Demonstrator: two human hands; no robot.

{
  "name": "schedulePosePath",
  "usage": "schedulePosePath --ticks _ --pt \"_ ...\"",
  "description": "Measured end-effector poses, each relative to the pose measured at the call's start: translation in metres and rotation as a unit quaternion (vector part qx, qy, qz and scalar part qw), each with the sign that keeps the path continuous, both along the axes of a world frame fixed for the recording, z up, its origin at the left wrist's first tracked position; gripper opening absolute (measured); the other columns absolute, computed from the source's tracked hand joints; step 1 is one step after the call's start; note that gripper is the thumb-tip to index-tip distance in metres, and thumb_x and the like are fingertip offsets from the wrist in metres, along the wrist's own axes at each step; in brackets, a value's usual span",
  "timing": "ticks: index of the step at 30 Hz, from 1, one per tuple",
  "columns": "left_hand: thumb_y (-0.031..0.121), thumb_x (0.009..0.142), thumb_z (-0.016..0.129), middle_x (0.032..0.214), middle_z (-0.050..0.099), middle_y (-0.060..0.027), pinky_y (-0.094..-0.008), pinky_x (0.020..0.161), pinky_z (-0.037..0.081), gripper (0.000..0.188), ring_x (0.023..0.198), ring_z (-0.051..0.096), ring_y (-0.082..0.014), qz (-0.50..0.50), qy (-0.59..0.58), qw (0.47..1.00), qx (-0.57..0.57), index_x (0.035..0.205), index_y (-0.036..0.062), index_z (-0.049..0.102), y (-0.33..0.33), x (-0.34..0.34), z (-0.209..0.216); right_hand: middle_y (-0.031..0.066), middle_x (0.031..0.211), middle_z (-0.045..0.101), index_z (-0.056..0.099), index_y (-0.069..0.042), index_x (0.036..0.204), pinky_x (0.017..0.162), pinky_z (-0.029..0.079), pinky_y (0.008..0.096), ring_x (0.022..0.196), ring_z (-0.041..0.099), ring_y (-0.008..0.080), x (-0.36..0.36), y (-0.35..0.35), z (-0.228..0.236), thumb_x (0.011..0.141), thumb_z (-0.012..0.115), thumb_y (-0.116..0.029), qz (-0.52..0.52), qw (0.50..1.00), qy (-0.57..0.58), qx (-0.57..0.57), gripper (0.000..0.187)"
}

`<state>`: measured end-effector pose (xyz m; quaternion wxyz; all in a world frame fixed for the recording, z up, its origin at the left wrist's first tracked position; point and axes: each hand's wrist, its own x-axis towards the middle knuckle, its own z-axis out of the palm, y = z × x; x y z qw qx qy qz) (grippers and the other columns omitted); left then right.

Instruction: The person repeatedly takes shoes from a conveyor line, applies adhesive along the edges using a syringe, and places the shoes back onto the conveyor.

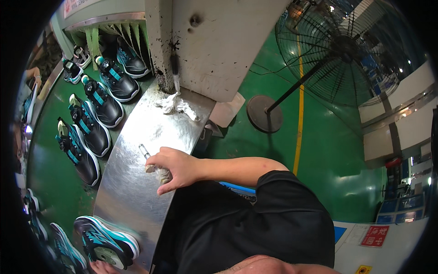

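Observation:
My left hand (104, 267) shows only in part at the lower edge, its fingers curled at the collar of a black sneaker (106, 237) with teal stripes and a white sole. That sneaker is tilted over the near left of a steel work surface (132, 196). Above the middle of this surface, my right hand (175, 168) is closed round a small beige, crumpled-looking thing (164, 175). A shiny tube-like piece (144, 151) sticks out past the fingers; its exact kind is unclear. Farther up the surface lies a crumpled white rag (175, 106), beside a pale post.
Several black and teal sneakers (93, 132) stand in a row on the green belt to the left, under a machine opening with green strip curtains (93, 43). A large black standing fan (344, 49) is at the right on the green floor. More sneakers (68, 246) sit at lower left.

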<state>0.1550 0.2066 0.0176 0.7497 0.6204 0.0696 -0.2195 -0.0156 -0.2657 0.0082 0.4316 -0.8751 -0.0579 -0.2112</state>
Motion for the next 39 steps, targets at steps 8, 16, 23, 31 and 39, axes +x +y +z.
schedulePosePath --ticks 8,16,23,31,39 --pt "0.029 0.090 0.056 0.109 0.058 -0.0118 -0.0315 0.079 0.050 0.038 0.094 0.059 -0.0185 -0.092 0.050 0.994 -0.014 0.116 0.0006 0.055 -0.009 0.099 -0.022 0.0173 0.095 0.063 0.049 -0.006 0.125 0.076 0.049 0.0360 0.085 0.062 0.0306 -0.020 -0.017 0.018 0.068 0.075 -0.040 -0.033 0.990 0.107 0.083 0.071" --pt "0.025 0.091 0.054 0.111 0.055 -0.0113 -0.0309 0.078 0.050 0.036 0.094 0.058 -0.0169 -0.064 0.039 0.997 0.011 0.119 0.0019 0.053 0.003 0.124 -0.037 0.0172 0.092 0.064 0.051 -0.007 0.123 0.074 0.050 0.0353 0.083 0.063 0.0319 -0.022 -0.015 0.009 0.068 0.074 -0.041 -0.024 1.000 0.016 -0.001 0.069" --pt "0.032 0.093 0.048 0.123 0.050 -0.0145 -0.0386 0.094 0.044 0.050 0.108 0.053 -0.0263 -0.100 -0.048 0.988 -0.111 0.134 0.0039 0.041 -0.065 0.066 0.022 0.0156 0.098 0.062 0.051 -0.005 0.121 0.074 0.050 0.0341 0.085 0.063 0.0301 -0.039 -0.009 0.029 0.068 0.075 -0.040 0.011 0.994 0.108 -0.017 0.068" --pt "0.032 0.084 0.055 0.126 0.051 -0.0150 -0.0440 0.098 0.042 0.058 0.112 0.053 -0.0298 -0.072 -0.074 0.941 -0.324 0.133 0.0028 0.041 -0.090 -0.010 0.038 0.0078 0.107 0.056 0.045 -0.004 0.125 0.080 0.046 0.0312 0.095 0.056 0.0173 0.013 0.022 0.070 0.069 0.080 -0.036 0.221 0.948 0.154 0.172 0.073" --pt "0.017 0.067 0.067 0.119 0.056 -0.0153 -0.0415 0.095 0.045 0.067 0.110 0.056 -0.0286 -0.055 -0.171 0.938 -0.296 0.128 0.0012 0.044 -0.139 -0.015 0.028 0.0137 0.101 0.055 0.041 0.000 0.122 0.075 0.043 0.0298 0.087 0.056 0.0211 0.028 0.032 0.098 0.061 0.076 -0.060 0.331 0.834 0.094 0.432 0.092"
